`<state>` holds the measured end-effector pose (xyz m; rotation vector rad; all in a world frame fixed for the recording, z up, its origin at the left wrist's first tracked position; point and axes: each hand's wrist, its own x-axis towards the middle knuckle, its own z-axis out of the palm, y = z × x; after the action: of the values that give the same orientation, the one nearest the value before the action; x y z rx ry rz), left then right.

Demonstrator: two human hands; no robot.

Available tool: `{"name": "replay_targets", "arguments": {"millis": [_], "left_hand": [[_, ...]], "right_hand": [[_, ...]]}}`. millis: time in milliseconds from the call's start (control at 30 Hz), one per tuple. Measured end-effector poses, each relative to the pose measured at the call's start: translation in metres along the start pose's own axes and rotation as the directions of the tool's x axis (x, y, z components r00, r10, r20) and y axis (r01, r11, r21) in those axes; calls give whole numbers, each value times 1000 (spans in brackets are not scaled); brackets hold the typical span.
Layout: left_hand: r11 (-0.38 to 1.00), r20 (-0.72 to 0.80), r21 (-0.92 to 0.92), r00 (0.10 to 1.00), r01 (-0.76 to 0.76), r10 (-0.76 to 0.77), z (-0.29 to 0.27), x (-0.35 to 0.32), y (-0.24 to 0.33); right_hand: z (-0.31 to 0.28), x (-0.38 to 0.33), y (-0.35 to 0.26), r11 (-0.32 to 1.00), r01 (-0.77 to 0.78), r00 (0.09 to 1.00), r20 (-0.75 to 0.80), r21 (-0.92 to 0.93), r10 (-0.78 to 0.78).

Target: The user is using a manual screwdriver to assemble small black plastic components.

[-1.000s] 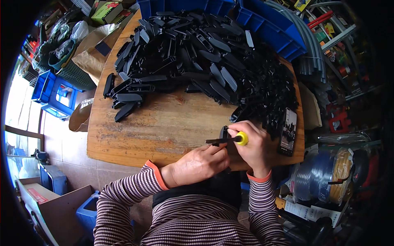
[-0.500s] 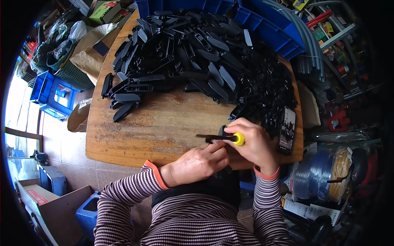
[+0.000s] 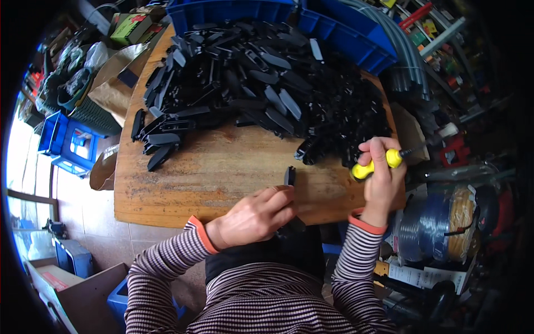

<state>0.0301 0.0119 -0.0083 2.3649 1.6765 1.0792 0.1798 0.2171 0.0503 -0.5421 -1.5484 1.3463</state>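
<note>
While we grip a long black plastic part (image 3: 290, 183) in our left hand (image 3: 253, 218), it stands on end near the front edge of the wooden table (image 3: 211, 172), its upper end poking up past our fingers and its lower end dropping toward our lap. Our left fingers are curled round its middle. Our right hand (image 3: 381, 181) is clenched about a screwdriver with a yellow handle (image 3: 377, 165), lifted off to the right of the part and well apart from it, the dark shaft pointing away to the right. Behind both hands a big heap of black plastic parts (image 3: 267, 83) covers the far half of the table, with a few loose ones lying to the left. Blue bins (image 3: 334, 28) sit beyond the heap. To our right stands a spool of blue and yellow wire (image 3: 445, 222).
</note>
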Motion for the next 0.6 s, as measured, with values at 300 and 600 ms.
{"name": "replay_targets", "arguments": {"millis": [300,600], "left_hand": [[993,274,89,960,-82,54,-1,38,-42],[887,-50,431,985,169,-163,-38,39,-93]], "right_hand": [[-26,-16,43,352,163,984,176,-922,4],[-19,-17,37,423,225,947,300,-878,119]]}}
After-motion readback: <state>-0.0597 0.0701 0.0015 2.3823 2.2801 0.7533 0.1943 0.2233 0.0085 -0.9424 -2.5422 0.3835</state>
